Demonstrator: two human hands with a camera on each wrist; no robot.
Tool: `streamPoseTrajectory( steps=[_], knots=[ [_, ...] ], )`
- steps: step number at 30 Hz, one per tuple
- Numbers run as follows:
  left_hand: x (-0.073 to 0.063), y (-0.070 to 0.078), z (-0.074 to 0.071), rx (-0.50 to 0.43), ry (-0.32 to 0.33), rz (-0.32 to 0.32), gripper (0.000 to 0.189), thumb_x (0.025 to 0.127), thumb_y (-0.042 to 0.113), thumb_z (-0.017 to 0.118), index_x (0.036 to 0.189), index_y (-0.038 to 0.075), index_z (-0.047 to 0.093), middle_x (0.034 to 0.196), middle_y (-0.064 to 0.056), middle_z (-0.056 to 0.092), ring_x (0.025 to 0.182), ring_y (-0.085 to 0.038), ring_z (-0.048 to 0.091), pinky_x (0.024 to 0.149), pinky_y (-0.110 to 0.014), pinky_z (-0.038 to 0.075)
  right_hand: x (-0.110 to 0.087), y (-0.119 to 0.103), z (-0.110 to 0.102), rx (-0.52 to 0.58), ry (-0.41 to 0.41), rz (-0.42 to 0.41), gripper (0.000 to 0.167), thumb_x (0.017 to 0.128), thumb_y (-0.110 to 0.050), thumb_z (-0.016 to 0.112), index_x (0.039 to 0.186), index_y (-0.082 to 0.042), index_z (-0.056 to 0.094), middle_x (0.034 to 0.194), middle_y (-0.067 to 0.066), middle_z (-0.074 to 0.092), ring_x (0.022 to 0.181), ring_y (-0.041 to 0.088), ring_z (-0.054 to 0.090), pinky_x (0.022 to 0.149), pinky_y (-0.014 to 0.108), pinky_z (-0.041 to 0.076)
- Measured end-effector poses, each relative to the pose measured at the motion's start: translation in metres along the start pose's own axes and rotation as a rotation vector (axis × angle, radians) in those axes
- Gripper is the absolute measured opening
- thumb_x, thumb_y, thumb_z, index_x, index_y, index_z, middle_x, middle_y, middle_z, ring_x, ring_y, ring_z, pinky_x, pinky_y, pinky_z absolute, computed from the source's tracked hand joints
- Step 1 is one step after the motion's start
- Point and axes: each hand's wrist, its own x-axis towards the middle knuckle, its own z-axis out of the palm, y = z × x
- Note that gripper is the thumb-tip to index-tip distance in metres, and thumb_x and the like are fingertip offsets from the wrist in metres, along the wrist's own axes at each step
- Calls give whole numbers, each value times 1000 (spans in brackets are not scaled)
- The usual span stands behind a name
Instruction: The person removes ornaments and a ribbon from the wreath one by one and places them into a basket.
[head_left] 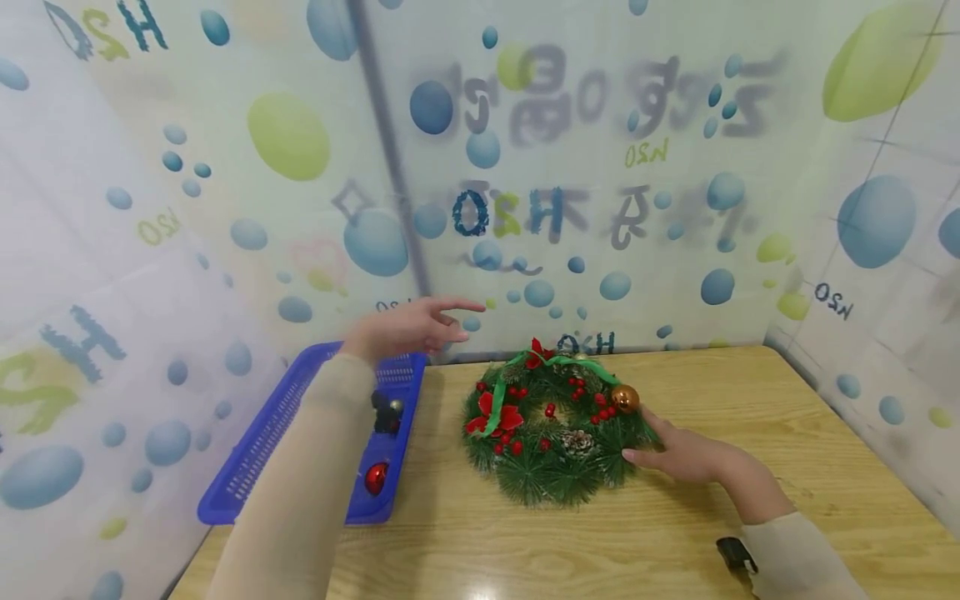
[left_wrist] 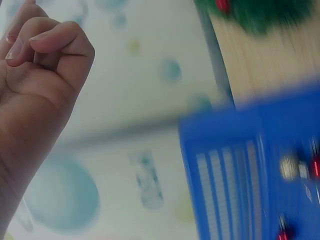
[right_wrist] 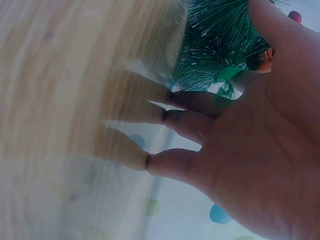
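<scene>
A green Christmas wreath (head_left: 525, 479) lies on the table, trimmed with red flowers, red berries, a pinecone (head_left: 577, 442), a green ribbon (head_left: 497, 404) and a gold ball ornament (head_left: 626, 398). My right hand (head_left: 686, 454) is at its right edge, thumb against the needles. In the right wrist view, fingertips (right_wrist: 156, 164) of that hand touch the tabletop. My left hand (head_left: 408, 327) is raised over the far right corner of a blue basket (head_left: 401, 450). Its index finger points out, the others are loosely bent, and nothing shows in it.
Inside the basket are a red ball ornament (head_left: 377, 477) and a few small dark and gold pieces (head_left: 387, 414). The wooden table (head_left: 720, 375) meets a patterned curtain (head_left: 480, 275) at the back. A black strap piece (head_left: 735, 552) is at my right wrist.
</scene>
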Motion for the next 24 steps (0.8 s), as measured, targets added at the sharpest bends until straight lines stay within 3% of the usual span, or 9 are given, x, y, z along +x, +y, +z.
streamPoseTrajectory(
  steps=[3, 7, 12, 14, 17, 19, 20, 21, 24],
  knots=[
    [27, 15, 26, 25, -46, 28, 59, 107, 21, 66, 159, 39, 46, 71, 4, 39, 59, -16, 27, 62, -32, 35, 0, 0, 0, 9, -5, -4, 112, 104, -64, 58, 169, 2, -6, 171, 40, -1, 154, 66, 14, 118, 79, 26],
    [59, 27, 64, 103, -85, 79, 64, 106, 24, 67, 161, 43, 41, 73, 4, 50, 59, -16, 31, 63, -33, 36, 0, 0, 0, 13, -4, 2, 112, 103, -64, 58, 169, 1, -5, 171, 40, 0, 154, 66, 15, 118, 79, 26],
    [92, 34, 108, 160, -70, 127, 70, 102, 35, 74, 162, 41, 41, 78, 3, 48, 68, -19, 38, 71, -35, 40, 1, 0, 0, 12, 1, -8, 112, 104, -64, 58, 169, 3, -4, 171, 41, 3, 154, 66, 17, 117, 79, 27],
    [102, 34, 125, 199, -52, 122, 70, 99, 41, 77, 160, 43, 43, 86, 4, 47, 79, -19, 45, 78, -36, 44, 1, 0, 0, 8, 1, -15, 111, 104, -63, 58, 169, 4, -4, 171, 41, 4, 154, 66, 19, 117, 79, 28],
    [115, 30, 150, 267, -33, 121, 68, 97, 44, 78, 158, 43, 48, 129, 5, 61, 121, -22, 59, 102, -42, 50, 2, 2, 0, 8, 0, -19, 111, 104, -63, 58, 168, 4, -4, 171, 41, 5, 153, 65, 21, 116, 78, 30],
    [121, 26, 166, 320, -14, 135, 64, 97, 42, 78, 156, 39, 52, 161, 6, 48, 151, -24, 47, 119, -48, 46, 2, 3, 0, 7, -1, -19, 112, 104, -63, 58, 169, 4, -4, 171, 40, 5, 153, 65, 22, 116, 78, 30],
    [124, 23, 173, 337, -5, 142, 62, 98, 41, 78, 155, 36, 54, 169, 5, 41, 158, -26, 40, 122, -51, 43, 2, 3, 0, 9, -3, -19, 112, 104, -63, 58, 169, 4, -4, 171, 40, 5, 154, 65, 22, 116, 78, 30],
    [128, 20, 180, 354, 5, 154, 61, 98, 39, 78, 154, 33, 56, 172, 5, 38, 160, -26, 37, 124, -51, 42, 2, 3, -1, 9, -3, -17, 112, 104, -64, 58, 169, 3, -4, 172, 40, 5, 154, 65, 21, 116, 78, 30],
    [137, 10, 195, 380, 48, 179, 55, 99, 37, 78, 150, 28, 61, 167, 3, 47, 160, -23, 37, 125, -48, 41, 2, 5, -1, 8, -2, -17, 112, 104, -64, 58, 169, 3, -5, 172, 39, 5, 154, 64, 21, 116, 78, 31]
  ],
)
